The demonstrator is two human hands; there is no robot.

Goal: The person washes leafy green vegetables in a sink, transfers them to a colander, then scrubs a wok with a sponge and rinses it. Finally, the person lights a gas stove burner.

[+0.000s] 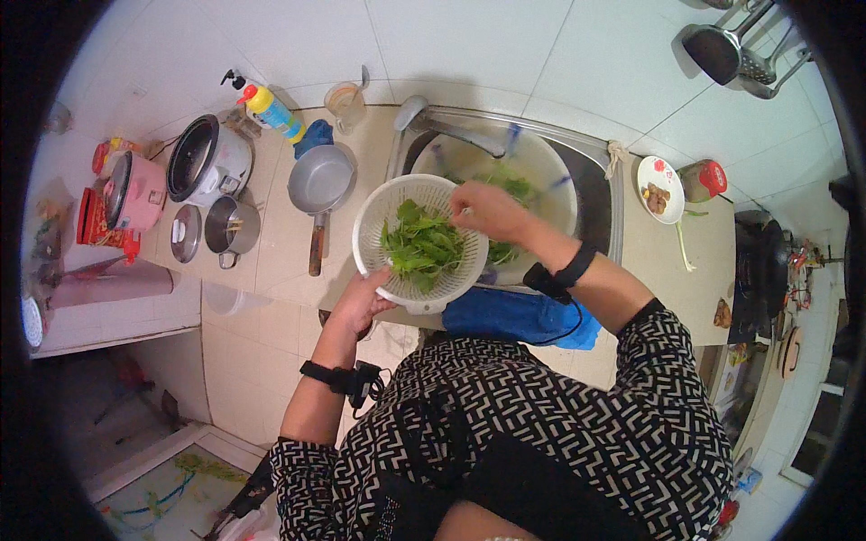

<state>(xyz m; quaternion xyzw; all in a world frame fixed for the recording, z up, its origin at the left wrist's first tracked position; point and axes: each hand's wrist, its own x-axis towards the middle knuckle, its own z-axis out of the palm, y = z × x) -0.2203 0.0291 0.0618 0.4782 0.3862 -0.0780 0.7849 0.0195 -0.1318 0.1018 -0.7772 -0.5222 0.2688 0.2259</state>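
Observation:
A white plastic colander (443, 189) with leafy greens (426, 247) inside is tilted at the sink's front left edge. My left hand (360, 301) grips its near-left rim. Over the colander's right side, my right hand (494, 213) has its fingers curled together; whether they pinch a leaf is hidden. Behind and to the right, a large pale basin (565, 203) sits in the steel sink (599, 196), holding cloudy water and more greens (504, 181). A metal faucet (467, 138) reaches over the basin. Blue material (521, 318) hangs along the front counter edge.
Left on the counter stand a wooden-handled saucepan (321, 177), a small steel pot (233, 230), a rice cooker (233, 166) and a yellow-blue bottle (276, 116). At right are a plate (666, 209) of small brown pieces, a scallion (683, 247) and a red-lidded jar (697, 184).

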